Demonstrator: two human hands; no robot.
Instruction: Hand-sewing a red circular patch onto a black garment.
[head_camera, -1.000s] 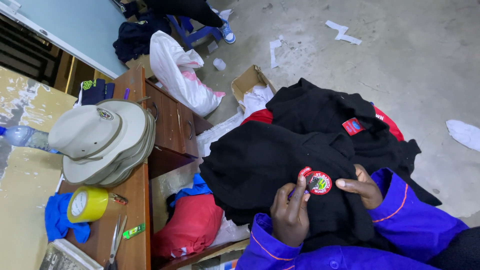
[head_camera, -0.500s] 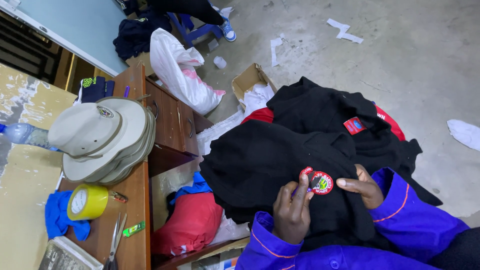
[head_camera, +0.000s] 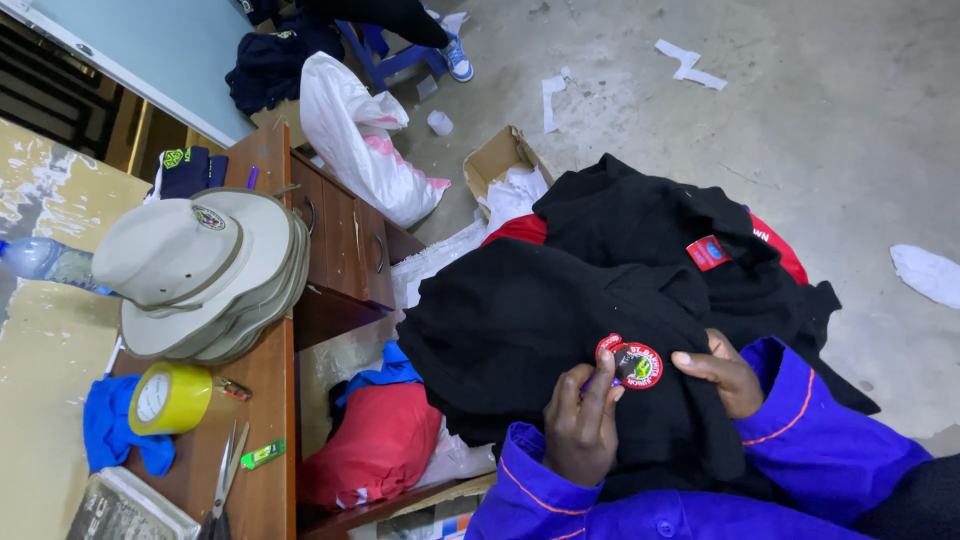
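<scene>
A black garment (head_camera: 520, 330) lies across my lap. On it sits a round red and black embroidered badge (head_camera: 638, 366). My left hand (head_camera: 582, 425), in a purple sleeve, pinches the badge's left edge with its fingertips and presses it to the cloth. My right hand (head_camera: 722, 372) grips the black cloth just right of the badge, thumb pointing at it. A second black garment (head_camera: 640, 215) with a small red and blue patch (head_camera: 707, 252) lies beyond, over something red.
A wooden desk (head_camera: 265, 400) at left carries a stack of khaki brimmed hats (head_camera: 200, 270), a yellow tape roll (head_camera: 170, 398), scissors (head_camera: 228, 480), a blue cloth and a water bottle. A red bag (head_camera: 375, 440), white plastic bag (head_camera: 355, 140), open cardboard box (head_camera: 500, 160) and paper scraps lie on the concrete floor.
My left fingers have shifted slightly along the badge's edge, and the right thumb has moved closer to it. The garment and desk items stay put.
</scene>
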